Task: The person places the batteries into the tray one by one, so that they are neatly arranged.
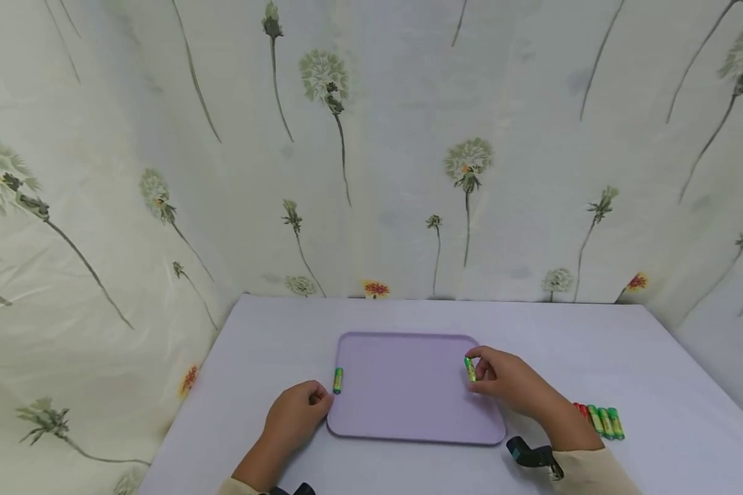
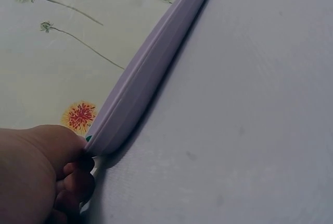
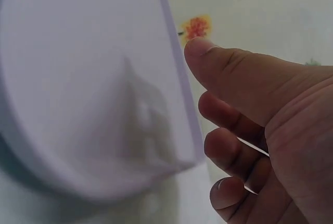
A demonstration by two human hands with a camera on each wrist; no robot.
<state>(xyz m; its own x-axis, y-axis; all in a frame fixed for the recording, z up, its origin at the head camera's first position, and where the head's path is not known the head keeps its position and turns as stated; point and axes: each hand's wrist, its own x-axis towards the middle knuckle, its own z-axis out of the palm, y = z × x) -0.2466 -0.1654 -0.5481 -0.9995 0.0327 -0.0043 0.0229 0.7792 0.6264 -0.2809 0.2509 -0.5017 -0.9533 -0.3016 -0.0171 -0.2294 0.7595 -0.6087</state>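
Observation:
A light purple tray [image 1: 408, 392] lies on the table. At its left edge, my left hand [image 1: 298, 414] pinches the rim, with the thumb above and curled fingers below in the left wrist view. A green and yellow battery [image 1: 338, 380] lies along the tray's left side, just beyond that hand. Over the tray's right side, my right hand [image 1: 510, 379] holds another green battery [image 1: 470, 369] between thumb and fingertips. This battery also shows at the top of the left wrist view; the right wrist view shows the thumb and curled fingers beside the tray, the battery hidden.
To the right of the tray, several green batteries [image 1: 607, 422] lie in a row with red ones [image 1: 581, 410], partly behind the right forearm. The white table [image 1: 285, 323] meets a curtain-like backdrop [image 1: 384, 172] printed with dandelions. A dark wrist device [image 1: 532, 454] sits at the right sleeve.

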